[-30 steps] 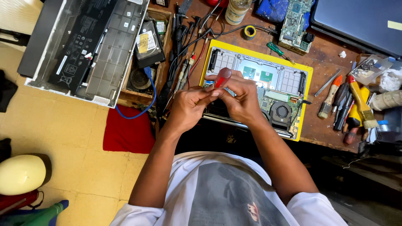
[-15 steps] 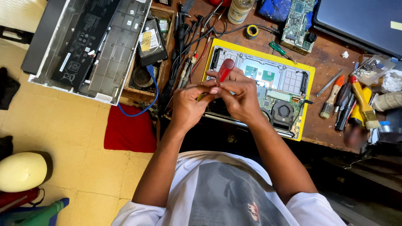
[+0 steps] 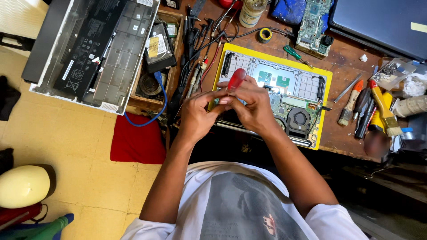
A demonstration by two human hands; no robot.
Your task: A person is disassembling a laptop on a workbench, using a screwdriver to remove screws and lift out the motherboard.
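The red screwdriver [image 3: 235, 80] sits between both hands, above the near edge of the open laptop [image 3: 284, 95] on its yellow mat [image 3: 327, 75]. The right hand [image 3: 255, 104] is closed around the handle. The left hand [image 3: 200, 113] pinches near the tip, maybe fixing a bit. It looks like screw work; next the tip must find a screw. Brushes [image 3: 384, 111] lie far right on the worktop [image 3: 347, 58].

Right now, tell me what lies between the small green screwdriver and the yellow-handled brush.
In the head view, between the green screwdriver and the yellow-handled brush lie bare brown tabletop, metal tweezers and an orange-handled brush.
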